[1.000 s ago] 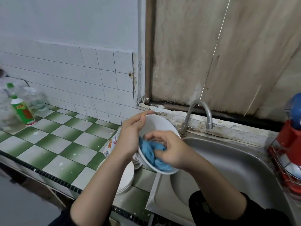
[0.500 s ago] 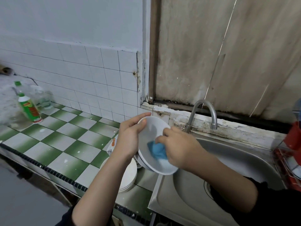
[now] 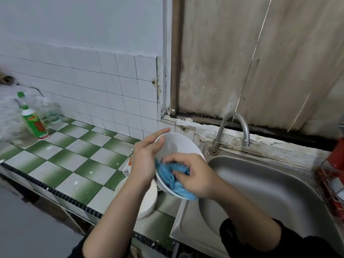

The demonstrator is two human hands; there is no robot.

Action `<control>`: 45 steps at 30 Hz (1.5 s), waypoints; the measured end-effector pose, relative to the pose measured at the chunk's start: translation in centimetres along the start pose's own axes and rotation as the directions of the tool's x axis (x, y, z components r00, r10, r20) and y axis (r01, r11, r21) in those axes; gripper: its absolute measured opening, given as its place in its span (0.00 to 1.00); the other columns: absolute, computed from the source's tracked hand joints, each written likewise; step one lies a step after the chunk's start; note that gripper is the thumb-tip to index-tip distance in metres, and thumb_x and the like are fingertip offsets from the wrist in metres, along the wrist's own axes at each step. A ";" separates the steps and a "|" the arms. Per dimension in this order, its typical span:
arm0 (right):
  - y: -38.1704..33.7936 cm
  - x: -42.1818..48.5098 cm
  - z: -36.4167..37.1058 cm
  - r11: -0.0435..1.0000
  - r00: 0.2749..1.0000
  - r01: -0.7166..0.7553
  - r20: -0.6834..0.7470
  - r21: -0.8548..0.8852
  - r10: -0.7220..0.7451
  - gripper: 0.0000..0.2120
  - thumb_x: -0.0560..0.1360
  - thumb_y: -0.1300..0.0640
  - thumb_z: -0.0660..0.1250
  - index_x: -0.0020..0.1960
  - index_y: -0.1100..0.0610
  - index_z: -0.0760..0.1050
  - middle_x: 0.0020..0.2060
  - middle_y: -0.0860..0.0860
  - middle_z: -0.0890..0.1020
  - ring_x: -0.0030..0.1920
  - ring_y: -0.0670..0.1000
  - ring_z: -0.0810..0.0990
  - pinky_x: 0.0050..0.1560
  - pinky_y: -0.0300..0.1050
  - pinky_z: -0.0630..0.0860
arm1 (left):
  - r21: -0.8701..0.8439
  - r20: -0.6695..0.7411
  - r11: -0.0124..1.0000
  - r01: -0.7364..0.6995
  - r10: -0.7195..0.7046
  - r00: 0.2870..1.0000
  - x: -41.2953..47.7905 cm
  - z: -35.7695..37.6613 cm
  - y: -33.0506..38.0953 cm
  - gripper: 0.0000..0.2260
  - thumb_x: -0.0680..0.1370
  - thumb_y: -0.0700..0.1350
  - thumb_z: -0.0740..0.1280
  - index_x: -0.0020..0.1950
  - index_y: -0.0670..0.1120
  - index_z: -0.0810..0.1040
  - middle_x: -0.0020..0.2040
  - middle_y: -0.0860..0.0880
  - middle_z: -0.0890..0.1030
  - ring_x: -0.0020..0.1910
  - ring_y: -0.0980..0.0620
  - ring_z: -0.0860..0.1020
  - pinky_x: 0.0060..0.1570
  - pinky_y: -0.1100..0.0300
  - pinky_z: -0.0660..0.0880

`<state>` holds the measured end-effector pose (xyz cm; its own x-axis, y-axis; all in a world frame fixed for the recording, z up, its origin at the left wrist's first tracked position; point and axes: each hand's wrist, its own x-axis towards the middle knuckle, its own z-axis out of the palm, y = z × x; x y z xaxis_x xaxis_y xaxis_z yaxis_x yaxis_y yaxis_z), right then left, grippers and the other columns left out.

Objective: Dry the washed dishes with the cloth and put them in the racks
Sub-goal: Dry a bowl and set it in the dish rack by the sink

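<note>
Gripping 1 white bowl [image 3: 177, 144] w/ L hand [image 3: 146, 162], R hand [image 3: 198, 176] fingers clutching 1 blue cloth [image 3: 166, 175] inside.

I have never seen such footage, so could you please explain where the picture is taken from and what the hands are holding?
There is no machine: a camera worn on a person's head looks down at their bare hands. The left hand grips a white bowl by its rim; the right hand holds a blue cloth inside it. On the green-and-white tiled counter sit a stack of white plates and a green bottle at the far left. A sink with a tap lies to the right.
</note>
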<state>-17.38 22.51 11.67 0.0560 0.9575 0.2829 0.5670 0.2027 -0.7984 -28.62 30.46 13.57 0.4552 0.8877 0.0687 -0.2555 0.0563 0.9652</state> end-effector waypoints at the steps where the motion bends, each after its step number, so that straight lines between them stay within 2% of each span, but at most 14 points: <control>1: 0.0 -0.2 -0.8 0.979 0.992 0.076 0.113 -0.187 -0.055 0.17 0.72 0.68 0.62 0.54 0.53 0.81 0.50 0.45 0.82 0.54 0.45 0.78 0.60 0.40 0.73 | 0.024 -0.007 1.000 0.002 -0.002 1.000 0.2 -0.5 0.2 0.12 0.79 0.36 0.61 0.56 0.45 0.82 0.43 0.45 0.83 0.39 0.52 0.79 0.37 0.67 0.76; 4: 0.2 0.1 -3.4 0.723 0.961 0.224 0.272 -0.653 -0.053 0.18 0.74 0.65 0.62 0.57 0.49 0.81 0.52 0.47 0.78 0.57 0.50 0.72 0.52 0.46 0.72 | 0.033 -0.003 0.999 0.024 -0.024 1.000 0.4 -1.2 0.6 0.12 0.80 0.38 0.61 0.56 0.46 0.82 0.42 0.46 0.83 0.36 0.54 0.79 0.34 0.68 0.75; 7: 0.8 1.6 -4.3 0.654 0.980 0.149 0.023 -0.742 -0.198 0.15 0.70 0.62 0.63 0.53 0.52 0.83 0.46 0.52 0.78 0.51 0.56 0.77 0.41 0.53 0.78 | 0.004 0.024 0.998 0.066 -0.066 0.997 0.2 -0.8 0.4 0.12 0.80 0.38 0.61 0.56 0.46 0.82 0.43 0.45 0.85 0.38 0.51 0.81 0.34 0.66 0.76; 12: 1.3 3.5 -1.5 0.946 0.911 0.126 -0.344 -0.299 -0.230 0.13 0.69 0.63 0.66 0.52 0.57 0.79 0.46 0.47 0.78 0.47 0.37 0.76 0.52 0.36 0.74 | -0.110 0.063 0.989 0.096 -0.089 0.994 0.6 -0.1 0.5 0.13 0.80 0.37 0.59 0.60 0.39 0.80 0.50 0.40 0.84 0.47 0.44 0.82 0.47 0.57 0.80; 15: -0.2 2.7 -0.6 0.994 0.994 0.103 -0.021 -0.026 -0.104 0.14 0.69 0.63 0.67 0.52 0.51 0.79 0.46 0.43 0.81 0.48 0.43 0.79 0.56 0.40 0.75 | -0.150 0.072 0.982 0.118 -0.108 0.992 1.0 -0.8 1.1 0.13 0.79 0.37 0.58 0.56 0.42 0.81 0.44 0.41 0.84 0.43 0.44 0.81 0.44 0.55 0.79; 19: -1.4 2.2 -3.5 0.835 0.892 0.265 0.451 -0.483 -0.022 0.14 0.75 0.61 0.66 0.57 0.48 0.81 0.53 0.46 0.78 0.55 0.43 0.72 0.57 0.46 0.71 | 0.021 0.041 0.997 0.070 -0.071 0.997 1.4 -1.5 1.4 0.11 0.79 0.39 0.61 0.52 0.48 0.83 0.40 0.48 0.84 0.39 0.49 0.79 0.37 0.63 0.75; 21: -1.1 2.7 -4.4 0.608 0.940 0.214 0.330 -0.764 0.084 0.17 0.77 0.59 0.63 0.61 0.43 0.78 0.57 0.46 0.74 0.60 0.47 0.70 0.52 0.46 0.71 | 0.017 0.042 0.998 0.067 -0.068 0.997 1.3 -1.3 1.2 0.11 0.79 0.39 0.61 0.54 0.48 0.82 0.41 0.46 0.84 0.38 0.49 0.80 0.36 0.63 0.76; 23: -0.5 3.2 -4.7 0.571 0.988 0.102 0.018 -0.815 -0.151 0.16 0.76 0.60 0.62 0.60 0.48 0.79 0.54 0.50 0.76 0.58 0.54 0.74 0.45 0.46 0.72 | -0.037 0.042 0.997 0.074 -0.072 0.997 1.4 -1.0 1.2 0.12 0.79 0.39 0.61 0.56 0.46 0.82 0.42 0.46 0.85 0.37 0.50 0.81 0.33 0.65 0.76; 27: 0.9 4.6 -3.8 0.821 0.935 0.138 -0.200 -0.554 -0.292 0.12 0.72 0.63 0.65 0.55 0.57 0.78 0.48 0.50 0.77 0.48 0.49 0.76 0.48 0.44 0.73 | -0.044 0.072 0.997 0.066 -0.062 0.995 1.5 -0.4 1.1 0.13 0.79 0.38 0.59 0.57 0.41 0.81 0.48 0.42 0.85 0.45 0.47 0.83 0.38 0.64 0.78; 31: -0.4 4.2 -1.5 0.976 0.995 0.095 0.024 -0.196 -0.092 0.14 0.74 0.67 0.66 0.56 0.53 0.76 0.50 0.47 0.80 0.51 0.45 0.77 0.57 0.40 0.73 | -0.163 0.041 0.979 0.124 -0.119 0.992 2.0 -0.4 1.4 0.12 0.79 0.38 0.58 0.53 0.43 0.82 0.44 0.42 0.84 0.42 0.44 0.82 0.45 0.54 0.79; 34: -1.0 3.2 -2.6 0.970 0.947 0.128 0.316 -0.207 -0.057 0.18 0.73 0.71 0.61 0.53 0.53 0.79 0.50 0.43 0.80 0.55 0.46 0.77 0.63 0.44 0.72 | -0.057 0.015 0.994 0.095 -0.094 0.995 2.5 -1.4 1.9 0.12 0.79 0.42 0.60 0.51 0.48 0.83 0.44 0.46 0.85 0.42 0.46 0.81 0.45 0.56 0.76; 37: -2.0 2.6 -5.6 0.980 0.925 0.125 0.374 -0.153 -0.059 0.21 0.69 0.69 0.59 0.43 0.42 0.77 0.48 0.47 0.81 0.54 0.50 0.79 0.60 0.48 0.74 | -0.053 0.000 0.995 0.090 -0.090 0.996 2.4 -1.5 1.8 0.11 0.80 0.42 0.60 0.51 0.49 0.82 0.41 0.50 0.84 0.38 0.51 0.81 0.41 0.59 0.75; 42: -1.1 1.0 -9.0 0.992 0.998 0.056 -0.033 0.109 -0.052 0.31 0.73 0.73 0.60 0.54 0.36 0.78 0.47 0.46 0.81 0.50 0.47 0.81 0.49 0.41 0.78 | -0.118 -0.107 0.984 0.134 -0.147 0.983 2.8 -1.9 1.6 0.12 0.81 0.43 0.58 0.52 0.51 0.81 0.45 0.50 0.82 0.43 0.49 0.78 0.37 0.60 0.71; 45: 0.0 0.7 -8.0 0.902 0.928 -0.010 -0.332 0.432 0.170 0.29 0.79 0.72 0.55 0.57 0.38 0.77 0.43 0.48 0.81 0.41 0.47 0.81 0.38 0.40 0.77 | -0.237 -0.119 0.951 0.201 -0.233 0.965 3.4 -2.0 1.9 0.12 0.82 0.44 0.58 0.57 0.48 0.80 0.49 0.49 0.81 0.46 0.47 0.78 0.43 0.57 0.74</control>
<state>-10.71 21.50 16.10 0.4211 0.8547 0.3036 0.1559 0.2615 -0.9525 -29.28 34.50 15.16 0.3970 0.8981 -0.1891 -0.3537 0.3398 0.8714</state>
